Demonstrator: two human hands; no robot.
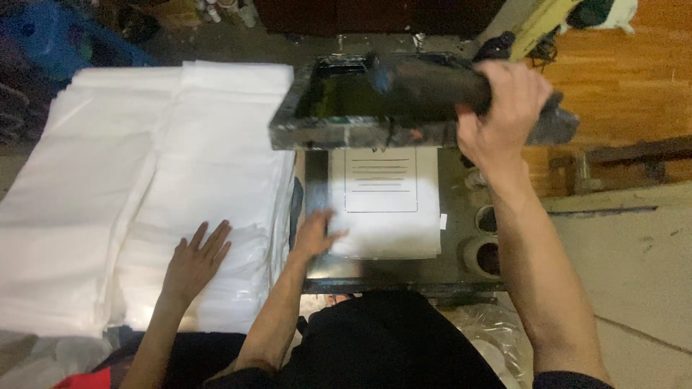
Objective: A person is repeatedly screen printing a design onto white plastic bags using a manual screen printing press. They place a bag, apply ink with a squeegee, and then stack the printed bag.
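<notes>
Overhead, right hand [504, 108] gripping screen frame [346, 133]

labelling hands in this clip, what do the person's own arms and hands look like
Both are bare: no gloves, watch or rings show. The right hand runs into a bare forearm with a dark sleeve edge past the elbow. The left hand has a bare forearm too, ending at dark clothing.

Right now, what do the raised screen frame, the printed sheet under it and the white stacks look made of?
Screen frame: probably wood or metal, caked in dark ink, so unclear; greenish mesh inside. Printed sheet: thin white fabric or a nonwoven bag, matte, lies limp and flat under the left hand. White stacks: same soft matte material, with fold creases. Right hand grips the frame.
</notes>
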